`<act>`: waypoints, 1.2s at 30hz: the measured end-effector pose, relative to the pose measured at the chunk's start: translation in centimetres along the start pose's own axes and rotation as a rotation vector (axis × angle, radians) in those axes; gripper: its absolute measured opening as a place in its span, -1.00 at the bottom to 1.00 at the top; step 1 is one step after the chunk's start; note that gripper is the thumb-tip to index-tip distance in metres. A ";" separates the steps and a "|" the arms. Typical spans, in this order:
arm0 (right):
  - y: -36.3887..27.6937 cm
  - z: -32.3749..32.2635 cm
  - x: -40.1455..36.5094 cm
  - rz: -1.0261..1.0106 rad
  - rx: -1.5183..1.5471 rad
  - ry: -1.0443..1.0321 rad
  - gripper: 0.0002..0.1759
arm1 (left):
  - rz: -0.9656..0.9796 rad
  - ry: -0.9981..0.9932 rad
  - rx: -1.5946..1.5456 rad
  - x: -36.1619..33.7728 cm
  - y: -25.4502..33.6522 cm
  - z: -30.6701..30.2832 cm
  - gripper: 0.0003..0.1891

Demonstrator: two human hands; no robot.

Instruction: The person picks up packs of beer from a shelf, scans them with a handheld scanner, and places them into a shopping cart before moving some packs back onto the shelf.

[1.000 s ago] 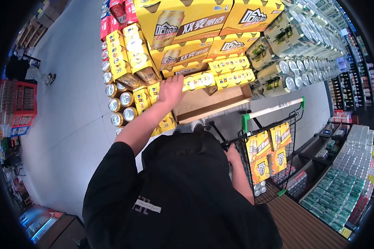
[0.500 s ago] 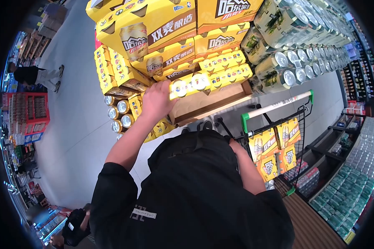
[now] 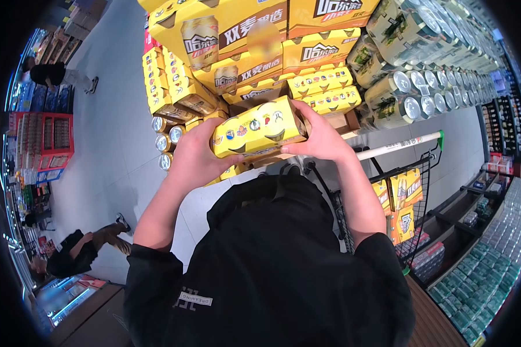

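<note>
A yellow multipack of beer cans [image 3: 259,124] is gripped between my two hands in front of my body, its long side running left to right and slightly tilted. My left hand [image 3: 200,153] clasps its left end, and my right hand [image 3: 324,136] clasps the right end with the thumb on the near side. Behind it, more yellow multipacks [image 3: 324,92] lie in a cardboard tray [image 3: 347,124], partly hidden by the held pack and my right hand. Larger yellow cartons [image 3: 324,52] are stacked at the back.
A shopping cart [image 3: 402,141] with yellow packs [image 3: 404,202] stands to my right. Shrink-wrapped cans [image 3: 402,95] rise at the back right, and loose cans [image 3: 168,139] stand at the left. Two people [image 3: 49,75] are on the left, one farther back and one nearer.
My right hand has come up from beside the cart onto the multipack's right end. The pack has been lifted from the tray toward me and is now held in both hands.
</note>
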State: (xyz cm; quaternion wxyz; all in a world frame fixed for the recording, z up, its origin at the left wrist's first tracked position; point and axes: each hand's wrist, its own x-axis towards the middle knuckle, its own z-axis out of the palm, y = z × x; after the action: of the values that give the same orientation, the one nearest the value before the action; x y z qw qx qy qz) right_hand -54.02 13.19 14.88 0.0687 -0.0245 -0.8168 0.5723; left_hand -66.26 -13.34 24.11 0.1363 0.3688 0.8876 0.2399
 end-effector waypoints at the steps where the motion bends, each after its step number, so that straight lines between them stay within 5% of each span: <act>1: -0.3 0.2 0.5 0.154 0.239 -0.149 0.15 | -0.080 -0.059 -0.132 -0.2 -0.1 -0.6 -0.23; 7: 1.5 6.7 1.8 0.101 0.349 -0.100 -0.13 | -0.177 -0.144 -0.345 -1.1 -5.5 -2.5 -0.15; 11: 2.1 11.5 2.1 0.324 0.671 -0.100 -0.29 | -0.363 -0.271 -0.446 -2.1 -10.6 -1.7 -0.10; 13: 2.1 13.0 2.1 0.504 0.843 -0.117 -0.37 | -0.346 -0.064 -0.507 -3.3 -12.2 -0.5 -0.11; 15: 2.2 14.2 2.2 0.504 0.843 -0.138 -0.40 | -0.408 -0.059 -0.573 -4.6 -13.7 0.7 -0.17; 18: 2.8 15.5 2.4 0.565 0.826 -0.104 -0.43 | -0.597 0.429 -1.037 -7.2 -16.8 5.3 -0.35; 21: 2.4 15.9 3.0 0.629 0.831 -0.118 -0.42 | -0.602 0.563 -1.151 -9.5 -15.9 7.6 -0.43; 27: 0.7 16.2 4.5 0.763 0.716 -0.031 -0.37 | -0.617 0.459 -0.864 -15.3 -14.3 10.0 -0.76; 33: 0.7 17.4 5.0 0.770 0.807 -0.021 -0.38 | -0.499 0.506 -0.818 -14.5 -15.0 11.3 -0.72; 36: 1.0 17.1 5.1 0.772 0.846 -0.044 -0.39 | -0.565 0.513 -1.084 -13.2 -15.6 10.4 -0.60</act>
State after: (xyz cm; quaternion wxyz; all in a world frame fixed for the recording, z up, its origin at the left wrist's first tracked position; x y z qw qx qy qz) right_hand -61.52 -1.76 8.64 -0.1583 -0.2795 -0.4498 0.8334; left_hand -61.95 -29.04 7.94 0.1444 -0.0678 0.7083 0.6876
